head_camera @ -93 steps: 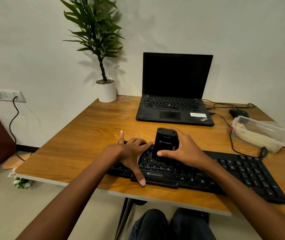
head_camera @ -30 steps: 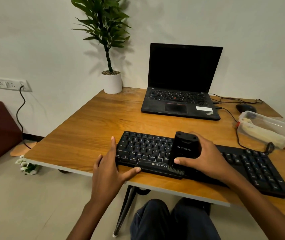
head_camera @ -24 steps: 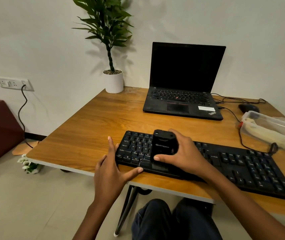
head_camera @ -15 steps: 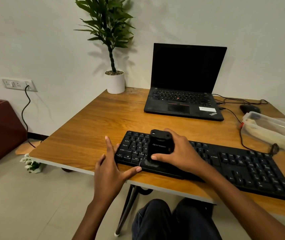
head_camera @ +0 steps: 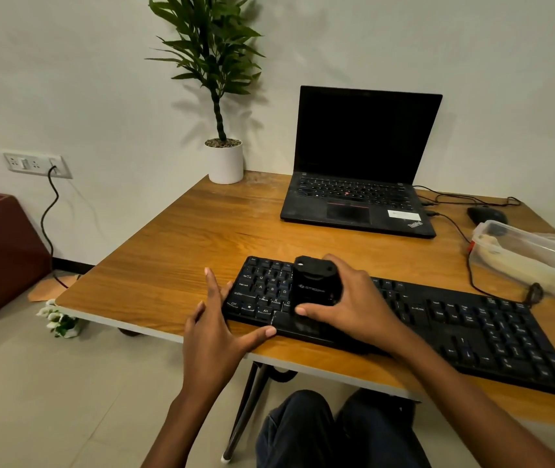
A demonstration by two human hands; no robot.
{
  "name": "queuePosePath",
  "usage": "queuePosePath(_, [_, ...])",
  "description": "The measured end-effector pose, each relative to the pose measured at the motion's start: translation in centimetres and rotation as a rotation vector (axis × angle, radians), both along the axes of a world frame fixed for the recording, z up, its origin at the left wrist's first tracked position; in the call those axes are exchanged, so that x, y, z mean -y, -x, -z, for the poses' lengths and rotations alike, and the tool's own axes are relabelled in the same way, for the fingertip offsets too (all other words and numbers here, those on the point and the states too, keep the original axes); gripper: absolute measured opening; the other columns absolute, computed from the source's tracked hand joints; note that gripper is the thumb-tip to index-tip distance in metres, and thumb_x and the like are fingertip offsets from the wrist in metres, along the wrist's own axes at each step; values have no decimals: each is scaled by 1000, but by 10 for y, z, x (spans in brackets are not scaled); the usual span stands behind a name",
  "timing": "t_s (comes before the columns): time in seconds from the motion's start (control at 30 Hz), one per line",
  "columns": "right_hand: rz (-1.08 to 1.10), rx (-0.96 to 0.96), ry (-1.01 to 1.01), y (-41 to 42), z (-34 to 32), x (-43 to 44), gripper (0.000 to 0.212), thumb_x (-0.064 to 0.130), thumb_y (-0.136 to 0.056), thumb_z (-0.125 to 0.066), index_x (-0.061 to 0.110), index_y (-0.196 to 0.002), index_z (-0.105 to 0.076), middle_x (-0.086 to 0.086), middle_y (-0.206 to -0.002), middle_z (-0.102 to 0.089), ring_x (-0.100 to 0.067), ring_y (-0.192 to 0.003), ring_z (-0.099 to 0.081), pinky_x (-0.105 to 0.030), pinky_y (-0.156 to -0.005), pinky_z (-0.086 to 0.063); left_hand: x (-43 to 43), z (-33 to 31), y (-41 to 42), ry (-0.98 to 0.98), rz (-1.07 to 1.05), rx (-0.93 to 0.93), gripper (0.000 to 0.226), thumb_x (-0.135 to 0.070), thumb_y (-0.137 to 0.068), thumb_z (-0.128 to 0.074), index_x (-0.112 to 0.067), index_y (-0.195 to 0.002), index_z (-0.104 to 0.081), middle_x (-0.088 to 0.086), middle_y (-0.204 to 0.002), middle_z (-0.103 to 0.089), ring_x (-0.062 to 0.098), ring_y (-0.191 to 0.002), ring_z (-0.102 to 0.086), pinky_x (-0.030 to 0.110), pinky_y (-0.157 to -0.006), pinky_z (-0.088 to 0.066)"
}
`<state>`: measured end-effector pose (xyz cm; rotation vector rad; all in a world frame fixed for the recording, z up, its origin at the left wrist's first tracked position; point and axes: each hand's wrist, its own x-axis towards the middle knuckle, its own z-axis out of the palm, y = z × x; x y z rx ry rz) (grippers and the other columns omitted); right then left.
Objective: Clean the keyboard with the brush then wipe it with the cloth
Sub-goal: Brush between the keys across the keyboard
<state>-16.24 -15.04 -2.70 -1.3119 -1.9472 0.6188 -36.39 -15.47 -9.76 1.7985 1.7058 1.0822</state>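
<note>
Currently: the brushing step; the wipe with the cloth looks not yet begun.
Brush (head_camera: 316,285): a black, blocky one, set down on the letter keys at the left part of the keyboard (head_camera: 438,325); its bristles are hidden underneath.
Right hand (head_camera: 353,309): wrapped over the brush, thumb on the near side, fingers curled round the far side.
Left hand (head_camera: 215,332): fingers straight, holding nothing. It braces the keyboard's left end, thumb lying along the front edge.
Keyboard: lies along the near edge of the counter (head_camera: 185,258), right half and number pad uncovered.
Cloth: not plainly seen; something pale lies in the clear box (head_camera: 525,255) at the right, but what it is cannot be told.
Next move: likely a sweep of the brush rightward along the rows toward the number pad, with the left hand steadying the board.
Behind: an open laptop (head_camera: 363,170), screen dark.
</note>
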Motion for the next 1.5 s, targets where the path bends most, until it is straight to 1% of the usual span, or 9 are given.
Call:
queuePosePath(0.13, [-37,-37,-27,26,4,-16,58,25,-70,-80,11,-118,-50,4,-102,-63,-12,-94,-62,-27,-77,-54,-1,3,1,-9,5,10,126,-80,-45,-55,-39,-138,22,-17,-145,-40,25,-140,-26,40,-113,-23])
queuePosePath(0.37, [-81,-19,6,18,-1,-18,55,22,-69,-80,15,-115,-51,5,-102,-62,-7,-91,-59,-14,-76,-49,1,1,0,-11,0,9,125,-78,-46,-54,-38,-138,21,-16,-148,-37,25,-142,-21,36,-112,-19])
queuePosePath(0.7, [-105,8,17,17,-4,-22,55,23,-71,-79,17,-117,-48,15,-94,-55,-1,-87,-56,-14,-74,-49,3,-2,-1,-6,-9,10,125,-75,-47,-57,-37,-137,22,-14,-148,-38,27,-143,-18,39,-113,-19])
queuePosePath(0.83, [-92,19,125,-19,-7,-9,44,22,-69,-80,32,-99,-48,19,-95,-56,9,-88,-55,-4,-73,-45,4,-5,-2,20,-18,12,129,-67,-51,-62,-28,-145,17,-15,-150,-33,30,-144,-9,42,-114,-18])
queuePosePath(0.93, [-60,55,165,-50,-15,5,48,21,-68,-80,39,-95,-46,17,-96,-57,3,-90,-56,-5,-73,-45,5,-5,-2,35,-22,8,130,-65,-52,-62,-24,-148,14,-15,-151,-32,31,-144,-6,44,-114,-18])
queuePosePath(1.2, [-59,99,105,-32,-18,7,47,22,-68,-80,38,-95,-46,16,-94,-57,2,-88,-57,-11,-74,-48,5,-6,-3,49,-32,11,129,-66,-52,-62,-25,-149,12,-14,-152,-30,31,-145,-4,45,-114,-18])
queuePosePath(1.27, [-76,82,59,-7,-10,-2,46,21,-70,-79,30,-104,-49,13,-98,-59,-5,-91,-59,-15,-76,-50,5,-5,-2,45,-36,9,129,-67,-51,-61,-25,-149,11,-14,-152,-30,31,-145,-3,45,-115,-17])
queuePosePath(1.37, [-66,29,17,24,-1,-12,61,24,-71,-79,15,-123,-48,1,-105,-64,-11,-92,-62,-20,-77,-52,5,-5,-2,36,-43,12,130,-69,-50,-60,-25,-149,12,-16,-151,-30,31,-145,-3,45,-115,-16])
queuePosePath(1.5, [-66,-34,61,15,-2,-7,52,22,-71,-79,28,-111,-46,17,-95,-58,4,-85,-57,-9,-74,-48,5,-4,-2,16,-53,25,128,-67,-52,-62,-26,-148,14,-15,-152,-29,30,-145,0,46,-115,-15])
